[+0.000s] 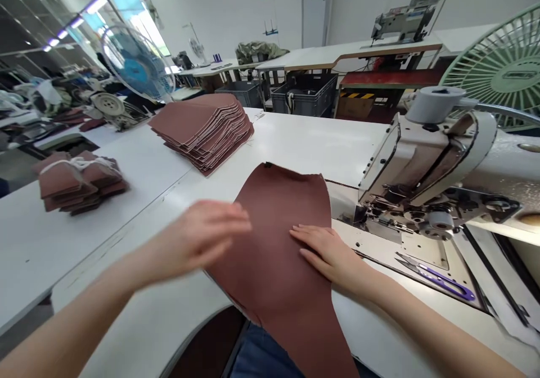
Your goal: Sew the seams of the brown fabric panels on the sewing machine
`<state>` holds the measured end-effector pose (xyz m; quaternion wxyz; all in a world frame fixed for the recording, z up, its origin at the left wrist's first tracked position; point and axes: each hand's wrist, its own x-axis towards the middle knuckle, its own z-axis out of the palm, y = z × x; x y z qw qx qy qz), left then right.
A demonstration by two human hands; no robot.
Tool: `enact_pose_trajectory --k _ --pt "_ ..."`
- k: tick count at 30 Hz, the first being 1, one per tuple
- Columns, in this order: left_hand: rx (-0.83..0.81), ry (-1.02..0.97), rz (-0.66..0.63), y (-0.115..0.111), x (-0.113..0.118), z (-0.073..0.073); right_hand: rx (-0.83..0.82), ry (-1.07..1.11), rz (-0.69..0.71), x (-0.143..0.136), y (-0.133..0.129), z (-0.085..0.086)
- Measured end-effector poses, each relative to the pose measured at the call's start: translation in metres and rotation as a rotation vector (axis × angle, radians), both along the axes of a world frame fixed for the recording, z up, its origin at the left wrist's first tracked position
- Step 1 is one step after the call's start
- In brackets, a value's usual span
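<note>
A large reddish-brown fabric panel [280,243] lies across the white table in front of me, its lower end hanging over the edge towards my lap. My right hand [323,248] rests flat on its right side, fingers stretched out. Over the panel's left edge is my left hand [206,232], smeared by motion, its fingers extended with nothing visible in them. Whether that hand touches the fabric I cannot tell. A sewing machine [405,181] stands just right of the panel, and purple-handled thread snips [439,277] lie on its bed.
A tall stack of brown panels [206,125] sits behind on the table. Further left is a smaller bundle [80,178] tied with white cord. A green fan [502,68] stands at the right and a blue-centred fan [137,66] at the back left. Grey crates [304,94] stand beyond the table.
</note>
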<state>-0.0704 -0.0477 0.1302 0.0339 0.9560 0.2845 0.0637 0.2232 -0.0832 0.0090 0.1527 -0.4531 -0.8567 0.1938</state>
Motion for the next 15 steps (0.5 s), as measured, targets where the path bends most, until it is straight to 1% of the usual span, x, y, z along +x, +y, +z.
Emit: enact_pose_trajectory --k 2,4,6,7,8,9,11,13,15 --pt "0.176 -0.017 0.262 0.051 -0.030 0.002 0.038 0.016 0.001 0.014 0.000 -0.001" --pt "0.277 -0.038 0.572 0.104 -0.063 -0.001 0.108 -0.027 -0.022 0.028 0.000 -0.009" --pt "0.318 -0.101 0.861 0.152 -0.092 -0.006 0.144 -0.062 -0.043 0.038 0.001 -0.021" --pt "0.315 -0.137 0.969 0.172 -0.102 -0.008 0.156 -0.072 -0.050 0.041 0.001 -0.026" --pt "0.299 -0.160 1.029 0.189 -0.109 -0.010 0.163 -0.083 -0.049 0.043 0.001 -0.030" --pt "0.274 -0.172 1.052 0.202 -0.113 -0.012 0.170 -0.098 -0.040 0.045 0.001 -0.033" --pt "0.232 -0.175 1.009 0.219 -0.114 -0.017 0.184 -0.131 -0.006 0.048 -0.001 -0.034" --pt "0.248 -0.185 0.937 0.223 -0.111 -0.022 0.184 -0.159 0.032 0.050 -0.003 -0.033" --pt "0.317 -0.209 0.883 0.216 -0.109 -0.022 0.185 -0.170 0.028 0.051 -0.006 -0.031"
